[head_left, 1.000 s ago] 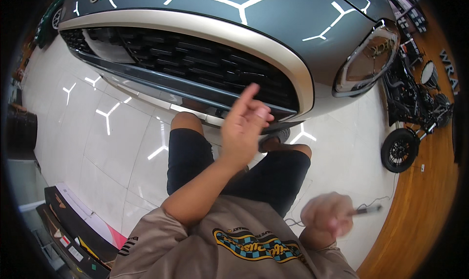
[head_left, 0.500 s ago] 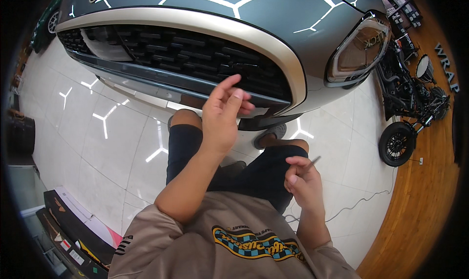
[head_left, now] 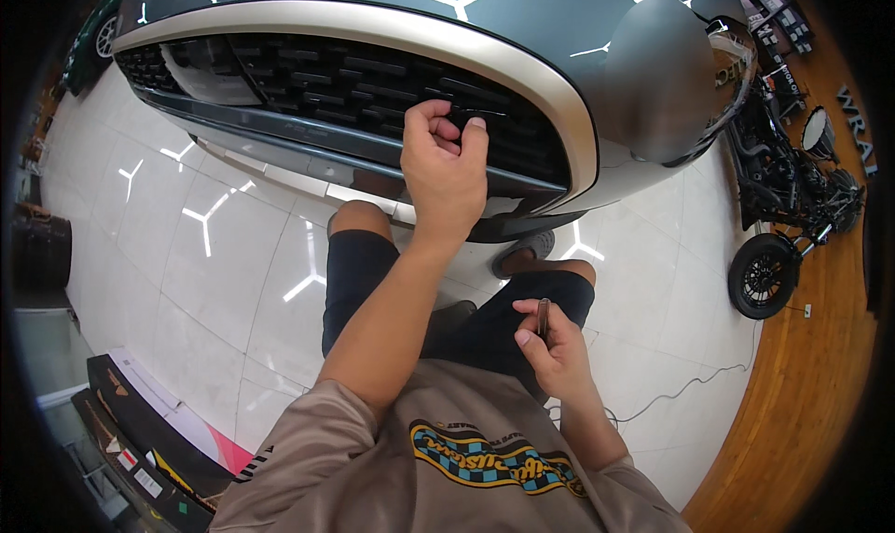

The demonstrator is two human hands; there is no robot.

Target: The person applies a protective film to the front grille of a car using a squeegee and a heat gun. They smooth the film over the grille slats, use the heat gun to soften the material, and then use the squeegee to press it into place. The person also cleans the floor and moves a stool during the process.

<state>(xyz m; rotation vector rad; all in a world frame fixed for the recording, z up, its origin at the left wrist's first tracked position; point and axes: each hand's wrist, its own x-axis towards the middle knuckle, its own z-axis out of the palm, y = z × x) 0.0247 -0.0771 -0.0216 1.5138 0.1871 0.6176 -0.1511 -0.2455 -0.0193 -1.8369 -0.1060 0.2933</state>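
Note:
In front of me is a grey-green car with a black grille framed by a wide pale-gold trim band. My left hand is up against the right part of the grille, thumb and fingers curled round a small glossy black piece set among the slats. The fingers partly cover that piece. Low over my right thigh, my right hand is closed on a thin, dark, pen-like tool held upright. Its exact kind is too small to make out.
A black motorcycle stands at the right, beside wood-look flooring. A grey cable trails over the glossy white tiles. Boxes lie at lower left, and a dark round container is at the left edge.
My left hand has moved up and slightly right onto the grille, its fingers closing on the black piece. My right hand has shifted left, and its tool has turned from slanted to upright.

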